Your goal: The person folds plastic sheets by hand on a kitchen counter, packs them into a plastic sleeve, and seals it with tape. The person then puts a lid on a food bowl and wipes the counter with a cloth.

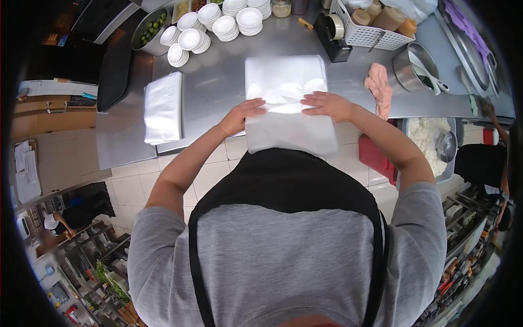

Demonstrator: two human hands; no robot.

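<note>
A thick stack of clear plastic bags [284, 76] lies on the steel counter in front of me, its near part hanging past the counter's edge toward my apron. My left hand [244, 115] rests on the stack's left edge with fingers stretched out. On the right side, my right hand [329, 106] lies flat on the same stack, fingers spread and pointing inward. Neither hand grips anything that I can see. A second, folded stack of plastic bags [163, 108] sits apart to the left.
Piles of small white dishes [224, 27] and a pot of green limes [154, 31] stand at the back. A tape dispenser [333, 41], a basket of bottles [376, 36], a pink cloth [378, 87] and a metal pot [414, 68] are right. Other people [482, 163] work nearby.
</note>
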